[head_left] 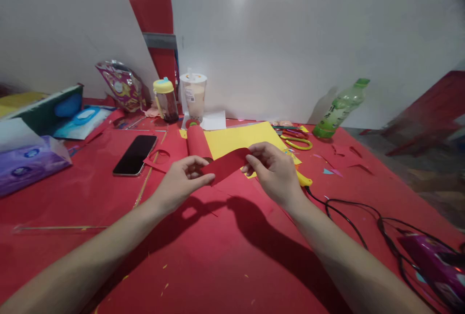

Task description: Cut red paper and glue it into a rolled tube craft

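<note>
A strip of red paper (229, 164) is stretched between my two hands above the table. My left hand (185, 176) pinches its left end between thumb and fingers. At the strip's right end, my right hand (271, 171) grips it the same way. Just behind the strip lies a red paper roll (198, 142), its near end close to my left fingers. A yellow paper sheet (247, 135) lies flat beyond my hands. Beside my right wrist is a yellow tool (304, 179) with a black cord, partly hidden.
Left are a phone (135, 155), tissue pack (34, 164) and wet wipes (85, 121). At the back stand a yellow-lidded bottle (166, 101), drink cup (194, 98) and tilted green bottle (339, 110). Scissors (298, 142), a black cord (348, 202) and paper scraps lie right.
</note>
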Demonstrator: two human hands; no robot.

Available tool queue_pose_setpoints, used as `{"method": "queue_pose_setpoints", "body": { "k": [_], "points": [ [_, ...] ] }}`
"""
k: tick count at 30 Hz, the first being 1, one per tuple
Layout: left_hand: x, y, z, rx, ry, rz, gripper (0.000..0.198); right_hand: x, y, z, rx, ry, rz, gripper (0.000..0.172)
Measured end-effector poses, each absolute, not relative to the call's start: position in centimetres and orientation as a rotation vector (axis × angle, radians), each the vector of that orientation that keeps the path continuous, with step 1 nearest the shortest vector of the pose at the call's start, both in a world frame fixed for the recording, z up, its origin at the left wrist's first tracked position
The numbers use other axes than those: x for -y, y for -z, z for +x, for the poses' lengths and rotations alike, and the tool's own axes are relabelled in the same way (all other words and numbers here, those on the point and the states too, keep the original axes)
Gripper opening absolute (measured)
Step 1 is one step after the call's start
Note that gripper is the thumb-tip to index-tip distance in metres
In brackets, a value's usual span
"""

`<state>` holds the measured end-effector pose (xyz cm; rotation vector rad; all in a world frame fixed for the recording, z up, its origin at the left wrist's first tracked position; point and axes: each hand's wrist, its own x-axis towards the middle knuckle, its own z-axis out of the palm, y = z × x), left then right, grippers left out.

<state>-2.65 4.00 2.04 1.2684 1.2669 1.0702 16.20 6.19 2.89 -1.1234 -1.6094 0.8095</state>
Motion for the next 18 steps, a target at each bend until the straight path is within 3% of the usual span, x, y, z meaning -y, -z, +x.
{"method": "queue_pose_setpoints", "body": {
  "k": [18],
  "points": [
    [-4.69,-1.56,-3.18,-1.448,-1.253,1.517,0.023,-6.6,-2.6,16.42,1.727,-0.747,-1.243,0.003]
  ]
}}
